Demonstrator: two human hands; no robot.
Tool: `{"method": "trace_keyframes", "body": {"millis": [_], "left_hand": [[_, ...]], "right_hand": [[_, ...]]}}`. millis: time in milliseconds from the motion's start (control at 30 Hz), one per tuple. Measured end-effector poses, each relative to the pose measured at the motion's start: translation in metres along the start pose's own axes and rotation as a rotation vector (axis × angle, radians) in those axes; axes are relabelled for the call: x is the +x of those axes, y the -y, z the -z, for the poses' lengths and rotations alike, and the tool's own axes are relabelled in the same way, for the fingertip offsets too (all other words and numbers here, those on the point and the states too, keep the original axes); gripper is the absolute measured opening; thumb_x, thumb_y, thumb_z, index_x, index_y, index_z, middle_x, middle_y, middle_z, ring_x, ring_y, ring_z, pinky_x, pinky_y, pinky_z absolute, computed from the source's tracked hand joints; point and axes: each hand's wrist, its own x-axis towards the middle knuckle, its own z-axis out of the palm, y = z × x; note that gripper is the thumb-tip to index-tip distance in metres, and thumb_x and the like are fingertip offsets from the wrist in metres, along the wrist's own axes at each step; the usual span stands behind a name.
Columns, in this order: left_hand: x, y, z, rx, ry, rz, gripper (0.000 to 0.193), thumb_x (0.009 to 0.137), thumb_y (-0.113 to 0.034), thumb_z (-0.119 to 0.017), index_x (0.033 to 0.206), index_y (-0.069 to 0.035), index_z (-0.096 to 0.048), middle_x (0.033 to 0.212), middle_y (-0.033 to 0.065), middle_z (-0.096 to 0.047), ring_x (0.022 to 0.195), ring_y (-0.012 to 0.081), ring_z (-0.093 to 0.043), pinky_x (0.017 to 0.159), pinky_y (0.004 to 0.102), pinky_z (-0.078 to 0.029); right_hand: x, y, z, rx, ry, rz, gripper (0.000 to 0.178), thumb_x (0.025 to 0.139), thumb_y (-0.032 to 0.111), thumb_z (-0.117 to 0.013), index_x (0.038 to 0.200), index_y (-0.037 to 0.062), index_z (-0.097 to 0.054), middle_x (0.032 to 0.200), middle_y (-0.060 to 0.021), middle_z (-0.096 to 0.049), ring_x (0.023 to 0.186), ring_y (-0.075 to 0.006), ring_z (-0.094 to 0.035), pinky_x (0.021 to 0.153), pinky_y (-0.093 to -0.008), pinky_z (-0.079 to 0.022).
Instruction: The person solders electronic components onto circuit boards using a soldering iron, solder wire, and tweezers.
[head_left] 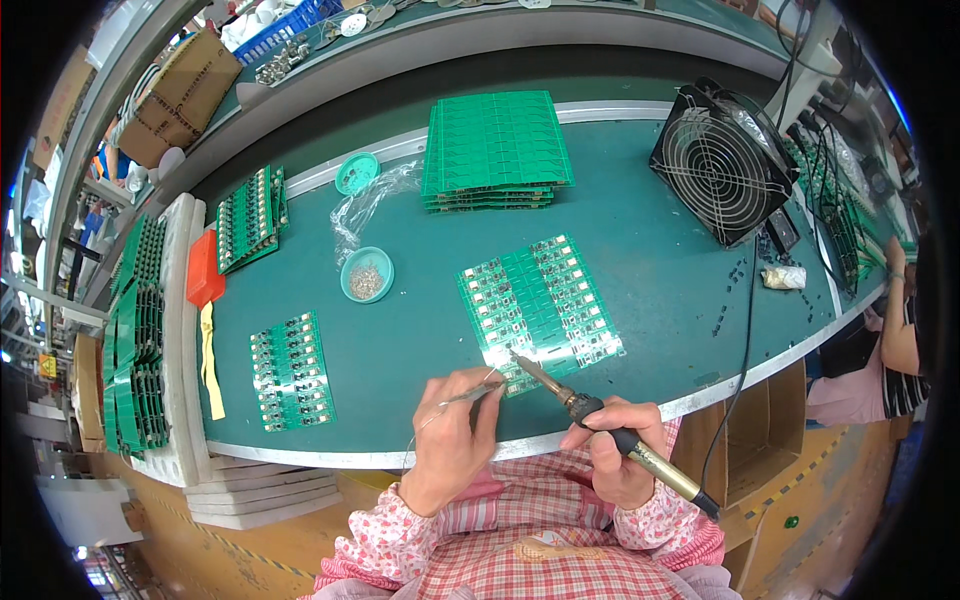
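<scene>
— What did the right hand (pixel 612 452) hold, low centre?
— Fingers closed around a black-handled soldering iron (pixel 600 420), tip on the green circuit-board panel (pixel 540 300) mid-frame.
— The left hand (pixel 450 440)?
— It pinched thin silver solder wire (pixel 470 395) beside that tip.

Bright, even light from overhead fills the scene, and shadows on the green desk (pixel 640 250) are faint and short. Glare whitens the near edge of the circuit panel (pixel 540 298) by the soldering iron (pixel 590 415). The middle is sharp. Straight edges bow toward the rim, where detail smears into a black surround.
</scene>
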Motion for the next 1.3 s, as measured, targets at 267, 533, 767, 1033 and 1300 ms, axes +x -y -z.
{"method": "trace_keyframes", "body": {"millis": [267,533,767,1033,1300], "left_hand": [[0.001,0.001,0.000,0.025,-0.009,-0.025,0.023,0.080,0.006,-0.073,0.100,-0.004,-0.067,0.096,0.0083,-0.069,0.079,0.0300,-0.062,0.072,0.0379,-0.049],[0.000,-0.001,0.001,0.018,0.005,0.004,0.016,0.085,0.001,-0.069,0.101,-0.003,-0.067,0.099,0.0107,-0.070,0.083,0.0309,-0.064,0.073,0.0398,-0.049],[0.000,-0.002,0.000,0.013,-0.004,0.011,0.016,0.085,0.002,-0.069,0.100,-0.003,-0.068,0.098,0.0103,-0.070,0.083,0.0306,-0.065,0.074,0.0391,-0.050],[-0.001,0.000,-0.002,0.013,-0.020,0.004,0.018,0.082,0.004,-0.071,0.098,-0.003,-0.069,0.098,0.0088,-0.070,0.082,0.0301,-0.064,0.073,0.0382,-0.050],[-0.001,-0.001,-0.001,0.013,-0.009,0.007,0.017,0.084,0.004,-0.070,0.099,-0.003,-0.069,0.099,0.0100,-0.071,0.083,0.0295,-0.065,0.075,0.0380,-0.050]], "right_hand": [[0.002,0.001,0.001,-0.002,0.010,0.028,0.016,0.095,0.013,-0.066,0.105,0.0021,-0.061,0.072,-0.0087,-0.071,0.065,-0.0191,-0.070,0.061,-0.0310,-0.056],[0.000,0.002,0.001,-0.009,0.008,-0.012,0.014,0.094,0.012,-0.066,0.103,0.0025,-0.061,0.070,-0.0075,-0.071,0.063,-0.0179,-0.070,0.058,-0.0294,-0.055],[-0.011,-0.005,0.010,-0.090,-0.009,-0.210,0.010,0.092,0.009,-0.065,0.099,0.0042,-0.061,0.064,-0.0032,-0.068,0.058,-0.0131,-0.068,0.056,-0.0262,-0.051],[-0.006,-0.005,0.009,-0.179,0.049,-0.203,0.009,0.088,0.008,-0.068,0.094,0.0024,-0.065,0.069,-0.0046,-0.069,0.057,-0.0148,-0.067,0.057,-0.0287,-0.052],[-0.001,-0.010,0.011,-0.216,0.134,-0.032,0.011,0.084,0.006,-0.070,0.094,0.0025,-0.065,0.074,-0.0088,-0.070,0.057,-0.0198,-0.065,0.055,-0.0316,-0.052]]}}
